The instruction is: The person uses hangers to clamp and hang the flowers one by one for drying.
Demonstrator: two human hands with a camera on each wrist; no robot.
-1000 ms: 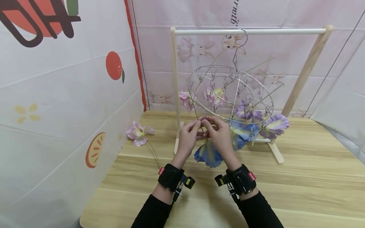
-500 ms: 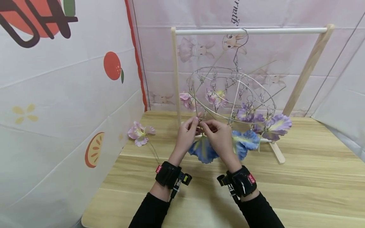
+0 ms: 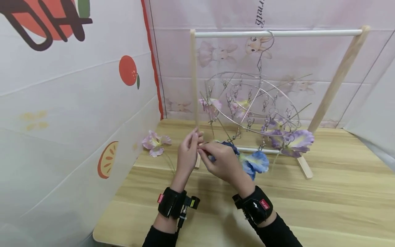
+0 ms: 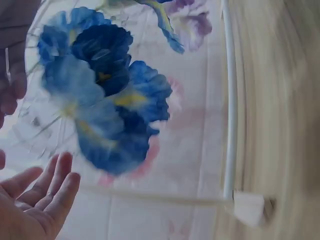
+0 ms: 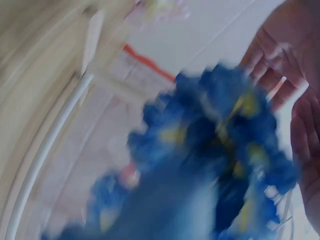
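Note:
My left hand (image 3: 187,152) is raised left of the hanger, its fingers extended and apart in the left wrist view. My right hand (image 3: 223,161) reaches across toward it, index finger and thumb loosely bent near the left fingertips, with nothing seen held. Behind the right hand hangs a dark blue artificial iris (image 3: 229,146), partly hidden, its stem rising to the clips. Close to the right wrist camera, blue iris petals (image 5: 200,135) blur. A lighter blue iris (image 3: 257,161) hangs just to the right. The round wire clip hanger (image 3: 251,103) is tilted down at the right.
The hanger hooks on a white rail (image 3: 308,33) between wooden posts. Purple irises (image 3: 297,142) hang on its right, pink ones (image 3: 211,104) on its back left. A loose pink iris (image 3: 155,144) lies on the wooden table (image 3: 308,209) by the left wall.
My hands have come off the blue iris's stem and moved left and a little down. The iris has swung right, behind my right hand, and the hanger's left rim has shifted slightly.

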